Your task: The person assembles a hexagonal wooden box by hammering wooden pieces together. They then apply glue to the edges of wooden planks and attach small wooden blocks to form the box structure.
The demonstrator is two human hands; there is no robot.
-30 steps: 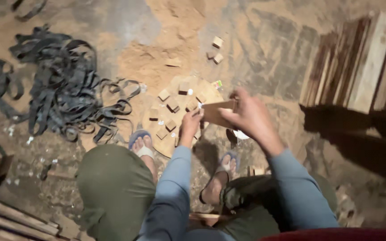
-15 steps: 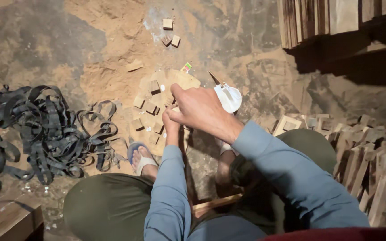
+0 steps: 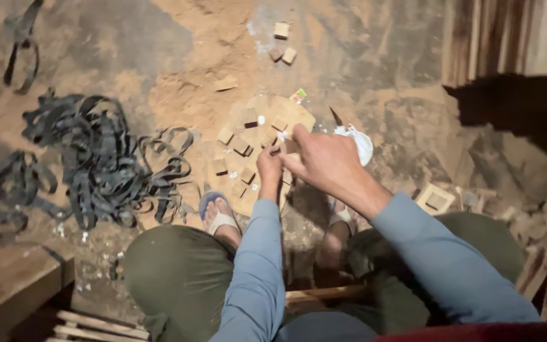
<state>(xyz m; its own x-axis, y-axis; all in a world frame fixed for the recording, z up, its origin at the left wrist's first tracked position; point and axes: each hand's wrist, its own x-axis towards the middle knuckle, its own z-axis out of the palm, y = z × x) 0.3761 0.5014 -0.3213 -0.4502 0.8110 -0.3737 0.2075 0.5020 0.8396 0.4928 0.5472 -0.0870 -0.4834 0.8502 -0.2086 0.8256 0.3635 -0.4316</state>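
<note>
Two hands meet above a sawdust-covered board (image 3: 299,114): left hand (image 3: 269,166) pinches a small wooden piece (image 3: 276,151); right hand (image 3: 324,161), fingers curled, steadies it. Best kept pressed together, aligned.

Dim, sawdust-strewn dirt floor (image 3: 178,95), stacked planks (image 3: 476,38) beyond

A: Sleeves (image 3: 257,266) pale blue, trousers (image 3: 178,278) olive green. Sandal strap (image 3: 221,219) white over blue sole.

B: Noted. Left of sandal: tangle of straps (image 3: 99,161), black. Above sandal: small blocks (image 3: 242,147), light tan on a pale wooden board (image 3: 289,111). Right of board: bag (image 3: 357,140), white. Ground (image 3: 178,69) orange-brown, dusty.
</note>
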